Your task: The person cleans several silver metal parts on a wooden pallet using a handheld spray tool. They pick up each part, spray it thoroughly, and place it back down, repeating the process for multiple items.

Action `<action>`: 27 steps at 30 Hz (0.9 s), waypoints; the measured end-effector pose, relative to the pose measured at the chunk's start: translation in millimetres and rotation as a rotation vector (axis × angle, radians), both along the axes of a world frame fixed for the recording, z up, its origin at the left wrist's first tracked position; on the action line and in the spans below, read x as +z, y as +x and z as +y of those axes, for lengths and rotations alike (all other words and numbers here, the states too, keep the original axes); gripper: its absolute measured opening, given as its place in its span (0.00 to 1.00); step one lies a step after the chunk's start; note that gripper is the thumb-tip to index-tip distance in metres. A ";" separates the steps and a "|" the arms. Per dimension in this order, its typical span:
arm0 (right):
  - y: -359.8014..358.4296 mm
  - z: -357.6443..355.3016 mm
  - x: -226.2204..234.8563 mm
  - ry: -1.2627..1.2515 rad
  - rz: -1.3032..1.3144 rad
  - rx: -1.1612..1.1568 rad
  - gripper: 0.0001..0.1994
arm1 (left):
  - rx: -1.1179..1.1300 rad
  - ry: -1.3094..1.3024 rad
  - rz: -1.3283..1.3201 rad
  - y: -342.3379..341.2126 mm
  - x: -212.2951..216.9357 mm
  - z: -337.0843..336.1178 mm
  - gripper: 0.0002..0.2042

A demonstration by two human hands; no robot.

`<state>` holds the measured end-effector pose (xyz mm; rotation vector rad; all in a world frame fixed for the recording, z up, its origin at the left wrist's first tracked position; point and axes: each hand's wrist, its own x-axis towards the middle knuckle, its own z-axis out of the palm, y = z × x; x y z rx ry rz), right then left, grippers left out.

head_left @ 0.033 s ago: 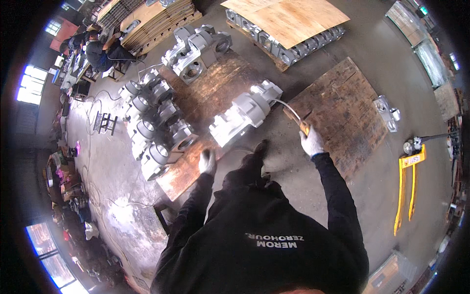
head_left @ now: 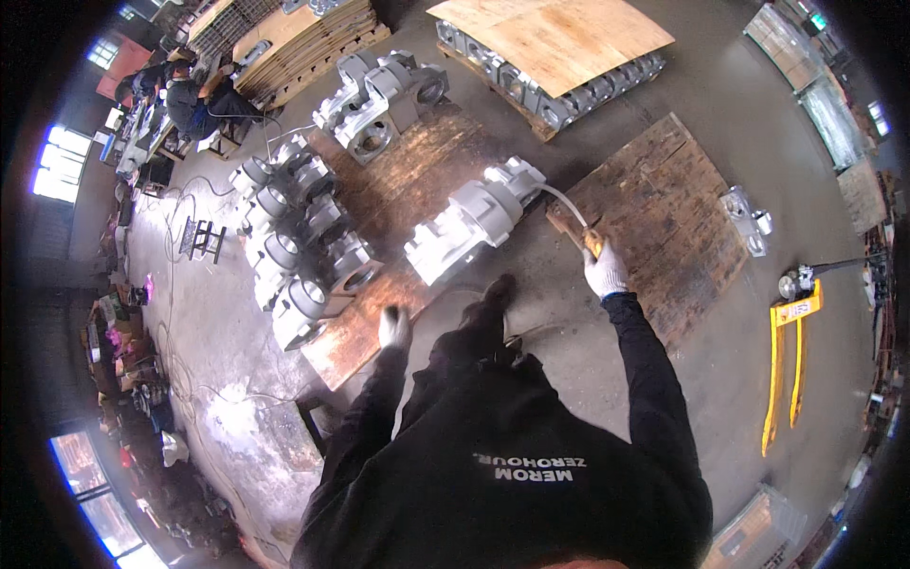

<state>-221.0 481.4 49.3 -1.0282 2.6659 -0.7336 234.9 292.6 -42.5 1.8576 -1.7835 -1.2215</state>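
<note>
My right hand (head_left: 605,273), in a white glove, is closed round a tool with a yellow-orange handle (head_left: 592,243). From that tool a pale curved tube (head_left: 566,200) arches left to the far end of a big silver-grey metal casting (head_left: 479,213). The casting lies in front of me, partly over a worn wooden board (head_left: 355,327). Low on the left, my gloved left hand (head_left: 394,331) is apart from the casting, its fingers drawn together. A dark patch shows at its fingertips; whether that is a held thing is too small to tell.
Several grey castings (head_left: 284,248) stand in rows to the left, more (head_left: 384,90) farther back. Plywood (head_left: 559,38) covers a stacked pallet. A board (head_left: 664,213) and small casting (head_left: 749,220) lie right, near a yellow pallet jack (head_left: 796,313). People (head_left: 194,104) sit far left; hoses cross the floor.
My left hand has shifted slightly left and back toward me. My right hand and the tool have barely moved. The casting lies as before.
</note>
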 end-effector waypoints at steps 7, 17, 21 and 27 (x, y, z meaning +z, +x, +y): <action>8.8 25.2 2.6 0.006 0.079 -0.231 0.22 | 0.146 0.137 -0.389 165.3 -49.6 58.6 0.17; 254.0 31.2 45.4 0.253 0.117 0.117 0.28 | -0.358 -0.695 -0.004 146.3 88.5 -94.6 0.11; 310.5 0.8 65.0 0.313 0.106 0.254 0.26 | -0.486 -0.757 -0.167 165.7 94.3 -169.1 0.21; 342.3 7.3 68.8 0.411 0.022 0.028 0.19 | -0.667 -0.508 -0.559 208.0 79.0 -203.1 0.37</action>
